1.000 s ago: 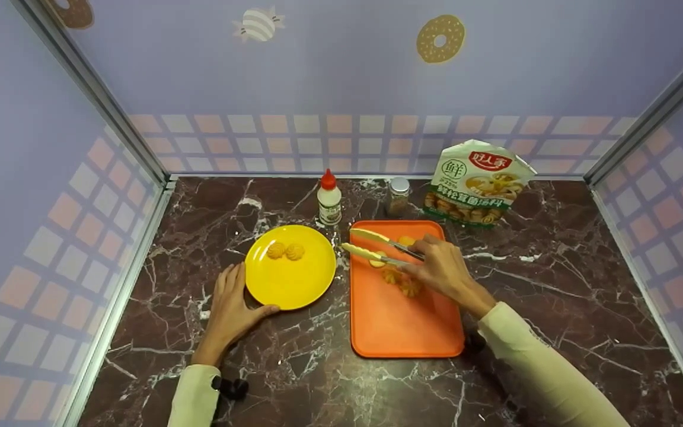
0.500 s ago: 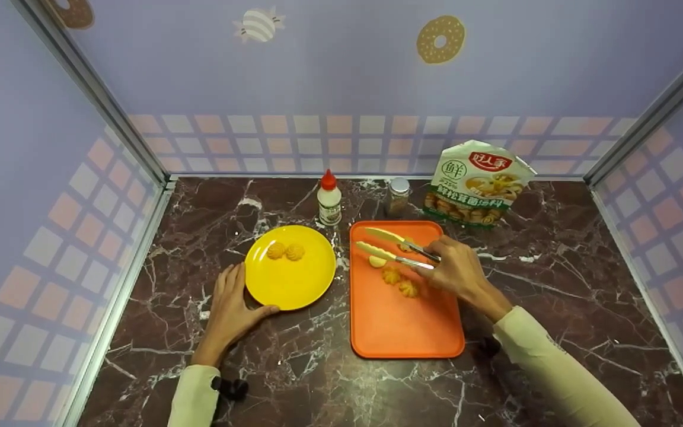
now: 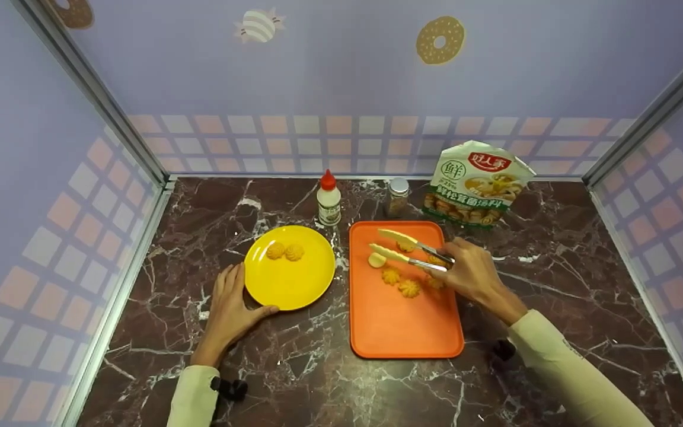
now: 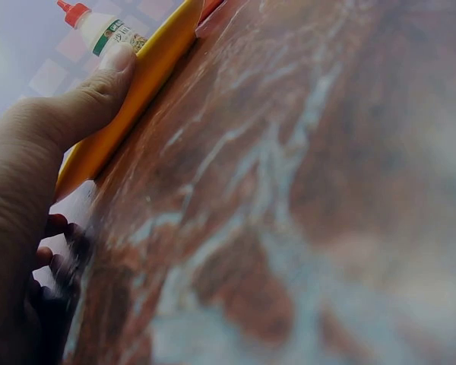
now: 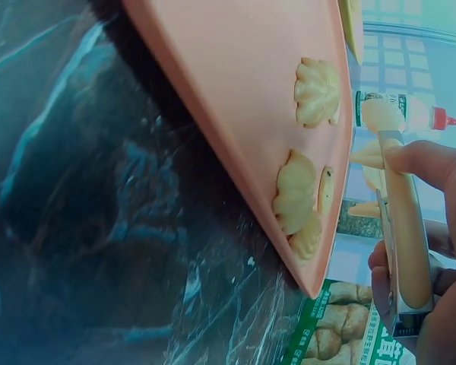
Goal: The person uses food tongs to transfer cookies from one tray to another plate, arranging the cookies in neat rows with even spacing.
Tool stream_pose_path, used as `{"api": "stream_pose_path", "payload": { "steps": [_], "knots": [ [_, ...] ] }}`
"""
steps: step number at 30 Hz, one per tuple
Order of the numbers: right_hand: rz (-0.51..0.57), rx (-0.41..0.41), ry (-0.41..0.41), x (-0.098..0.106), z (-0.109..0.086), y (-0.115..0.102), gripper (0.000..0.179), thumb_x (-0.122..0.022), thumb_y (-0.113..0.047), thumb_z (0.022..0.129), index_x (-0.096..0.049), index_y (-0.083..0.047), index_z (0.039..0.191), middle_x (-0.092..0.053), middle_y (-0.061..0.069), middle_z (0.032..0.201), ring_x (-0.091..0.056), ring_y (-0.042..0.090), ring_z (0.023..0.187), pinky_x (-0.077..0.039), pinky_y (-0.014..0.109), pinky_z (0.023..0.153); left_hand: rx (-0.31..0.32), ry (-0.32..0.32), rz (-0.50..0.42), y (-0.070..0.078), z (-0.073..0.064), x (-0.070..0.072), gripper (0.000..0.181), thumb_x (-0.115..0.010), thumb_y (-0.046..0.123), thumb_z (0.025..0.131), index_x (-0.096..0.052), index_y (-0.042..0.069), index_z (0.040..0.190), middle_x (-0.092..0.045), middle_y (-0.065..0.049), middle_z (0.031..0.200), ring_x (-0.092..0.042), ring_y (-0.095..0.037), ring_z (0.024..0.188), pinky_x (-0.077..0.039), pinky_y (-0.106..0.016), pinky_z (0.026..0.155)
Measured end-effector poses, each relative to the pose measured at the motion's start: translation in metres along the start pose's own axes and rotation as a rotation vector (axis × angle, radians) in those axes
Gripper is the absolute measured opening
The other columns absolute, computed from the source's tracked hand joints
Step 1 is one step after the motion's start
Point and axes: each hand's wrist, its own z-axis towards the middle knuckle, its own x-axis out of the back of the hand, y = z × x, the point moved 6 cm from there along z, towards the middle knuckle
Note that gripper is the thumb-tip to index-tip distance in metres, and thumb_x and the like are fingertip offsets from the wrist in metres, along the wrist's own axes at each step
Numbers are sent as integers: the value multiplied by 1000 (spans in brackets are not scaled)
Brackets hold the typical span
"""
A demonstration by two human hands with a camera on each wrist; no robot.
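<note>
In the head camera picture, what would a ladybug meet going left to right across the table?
Left hand → yellow plate → red-capped bottle → orange tray → right hand.

1. Left sleeve (image 3: 192, 394): long, pale cream-yellow, looks plain, cuff stops at the wrist in a fairly straight edge.
2. Right sleeve (image 3: 573, 373): same pale shade, more of its length shows, covers the forearm to the wrist.
3. Dark marking (image 3: 573, 349): thin, on right sleeve's outer edge, too small to read.
4. Left black piece (image 3: 232, 388): small, lumpy, juts from inner side of left cuff.
5. Right black piece (image 3: 504, 350): small, rounded, inner side of right cuff, details unclear.
6. Left hand (image 3: 230, 305), right hand (image 3: 475, 273): both bare beyond the cuffs.
</note>
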Motion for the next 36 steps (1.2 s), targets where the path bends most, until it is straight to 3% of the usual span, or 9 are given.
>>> {"api": "stream_pose_path", "payload": {
  "steps": [29,36],
  "knots": [
    [-73,-52,-19,22,-12,29,44,-101,-33,80,-83,0,103,-67,11,85,-63,32,66,-53,54,58,34,-38,7,-2,-1,-1,132,-96,57,78,-26,-3,173,-34,-30,172,-23,-50,160,-17,-71,128],
    [-75,-36,-37,25,-12,33,43,-100,-32,81,-84,1,103,-64,8,82,-55,24,60,-47,48,55,29,-33,8,-2,0,-1,133,-96,57,77,-26,-4,172,-34,-30,171,-23,-50,159,-17,-70,129]
  ]
}}
